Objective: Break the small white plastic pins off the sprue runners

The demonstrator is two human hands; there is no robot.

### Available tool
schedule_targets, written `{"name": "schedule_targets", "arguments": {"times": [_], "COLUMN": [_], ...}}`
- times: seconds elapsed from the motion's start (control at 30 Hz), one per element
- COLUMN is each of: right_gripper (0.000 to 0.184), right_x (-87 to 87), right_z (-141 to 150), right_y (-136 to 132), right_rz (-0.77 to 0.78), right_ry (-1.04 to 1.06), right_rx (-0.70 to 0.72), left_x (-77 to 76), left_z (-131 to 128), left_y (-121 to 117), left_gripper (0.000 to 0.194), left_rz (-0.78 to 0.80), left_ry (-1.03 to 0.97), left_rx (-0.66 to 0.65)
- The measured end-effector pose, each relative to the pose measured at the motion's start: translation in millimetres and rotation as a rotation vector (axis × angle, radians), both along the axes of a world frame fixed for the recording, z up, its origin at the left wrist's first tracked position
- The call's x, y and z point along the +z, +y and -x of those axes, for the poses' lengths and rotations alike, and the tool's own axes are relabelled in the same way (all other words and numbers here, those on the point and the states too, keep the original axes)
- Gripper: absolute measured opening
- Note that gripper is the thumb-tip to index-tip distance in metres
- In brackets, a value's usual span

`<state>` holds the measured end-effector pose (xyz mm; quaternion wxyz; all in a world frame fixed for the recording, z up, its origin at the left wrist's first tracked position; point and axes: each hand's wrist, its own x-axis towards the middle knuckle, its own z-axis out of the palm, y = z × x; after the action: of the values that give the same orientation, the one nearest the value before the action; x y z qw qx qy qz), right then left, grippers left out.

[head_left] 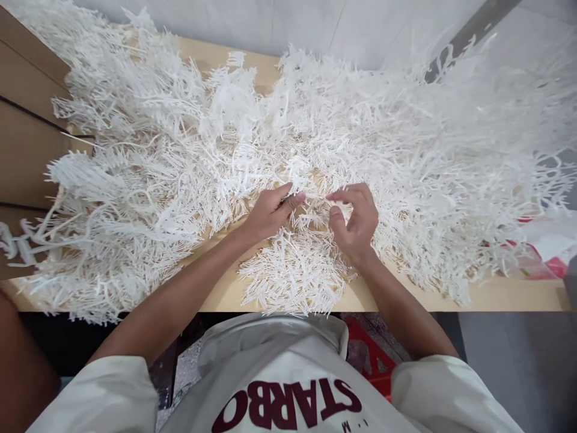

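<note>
My left hand (pixel 273 210) pinches a thin white branched plastic piece (pixel 314 196) between thumb and fingers. The piece points across toward my right hand (pixel 357 219). On that side the thumb and index finger are curved with a gap between them, and the index fingertip is at or close to the piece's end; whether it touches, I cannot tell. Below both hands lies a low pile of short white plastic bits (pixel 295 273). Beyond and around them spreads a large heap of white branched plastic pieces (pixel 406 138), tangled together.
The heap covers much of a tan tabletop (pixel 505 294), whose front edge runs close to my body. Cardboard boxes (pixel 27 138) stand at the left. Red and clear plastic bags (pixel 536 252) lie at the right. A red plastic object (pixel 372 355) shows under the table. Someone's bare limb (pixel 22 355) appears lower left.
</note>
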<state>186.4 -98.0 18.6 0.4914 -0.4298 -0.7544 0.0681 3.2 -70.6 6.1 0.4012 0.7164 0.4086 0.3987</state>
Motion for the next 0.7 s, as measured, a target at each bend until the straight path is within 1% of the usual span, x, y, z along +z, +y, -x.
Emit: {"name": "schedule_targets", "arguments": {"times": [0.03, 0.1, 0.13, 0.2, 0.23, 0.27, 0.43, 0.5, 0.6, 0.63, 0.67, 0.7], "right_gripper": [0.015, 0.020, 0.020, 0.012, 0.008, 0.008, 0.020, 0.024, 0.028, 0.028, 0.028, 0.028], "right_x": [1.6, 3.5, 3.6, 2.2, 1.2, 0.2, -2.4, -1.5, 2.2, 3.4, 4.3, 4.7], "right_z": [-2, -4, -4, -4, -3, -3, 1, 8, 20, 22, 23, 22], "right_y": [3, 7, 7, 8, 8, 7, 4, -3, -15, -18, -20, -20], "right_rz": [0.062, 0.157, 0.173, 0.153, 0.129, 0.102, -0.060, -0.204, -0.422, -0.467, -0.483, -0.488], "right_ry": [-0.016, -0.102, -0.159, -0.268, -0.311, -0.344, -0.408, -0.371, -0.293, -0.279, -0.274, -0.249], "right_rx": [-0.027, 0.008, 0.043, 0.081, 0.087, 0.090, 0.161, 0.195, 0.287, 0.311, 0.313, 0.276], "left_x": [-0.6, -1.7, -1.9, -1.6, -1.1, -0.4, 1.4, 0.6, 0.2, 0.6, 1.2, 2.0], "left_z": [0, 1, 1, 1, 1, 2, 2, 2, 4, 4, 4, 4], "left_y": [0, 1, 1, 2, 2, 2, 3, 5, 9, 9, 9, 9], "left_gripper": [0.045, 0.045, 0.045, 0.045, 0.045, 0.045, 0.047, 0.045, 0.042, 0.042, 0.043, 0.044], "left_rz": [-0.012, -0.054, -0.068, -0.063, -0.045, -0.023, 0.012, 0.074, 0.179, 0.182, 0.165, 0.138], "left_ry": [0.012, 0.040, 0.051, 0.062, 0.064, 0.064, 0.050, 0.005, -0.087, -0.082, -0.054, -0.018], "left_rx": [-0.021, -0.068, -0.087, -0.117, -0.132, -0.145, -0.135, -0.071, 0.119, 0.136, 0.109, 0.057]}}
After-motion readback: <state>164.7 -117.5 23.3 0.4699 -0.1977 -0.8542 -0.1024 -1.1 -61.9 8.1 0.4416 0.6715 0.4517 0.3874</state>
